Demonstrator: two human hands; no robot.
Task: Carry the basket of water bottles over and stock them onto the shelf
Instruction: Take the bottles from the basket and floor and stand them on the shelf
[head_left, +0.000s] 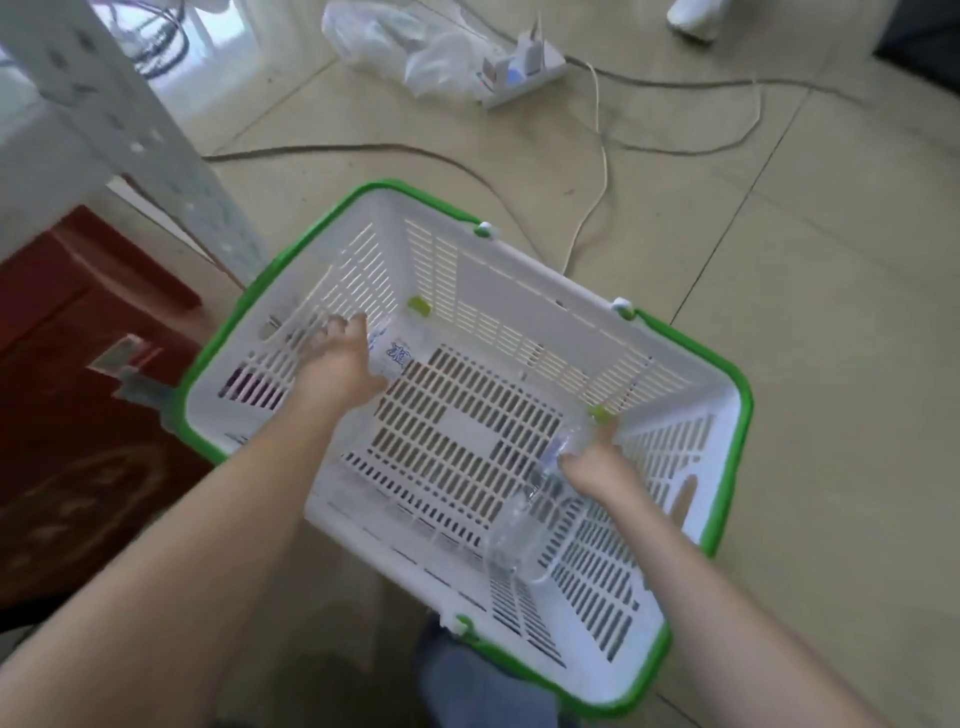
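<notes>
A white slotted basket (519, 291) with a green rim sits on the tiled floor below me. Both my arms reach down into it. My left hand (337, 364) grips a clear water bottle (397, 343) with a green cap, lying near the basket's far left corner. My right hand (597, 467) holds a second clear bottle (524, 525), also green-capped, near the right wall. The grey perforated shelf post (130, 135) rises at the upper left, just beyond the basket.
A dark red cabinet (78, 389) stands left of the basket. Cables (602, 171), a white power strip (519, 73) and a crumpled plastic bag (405, 41) lie on the floor beyond. Another person's white shoe (693, 21) shows at the top right.
</notes>
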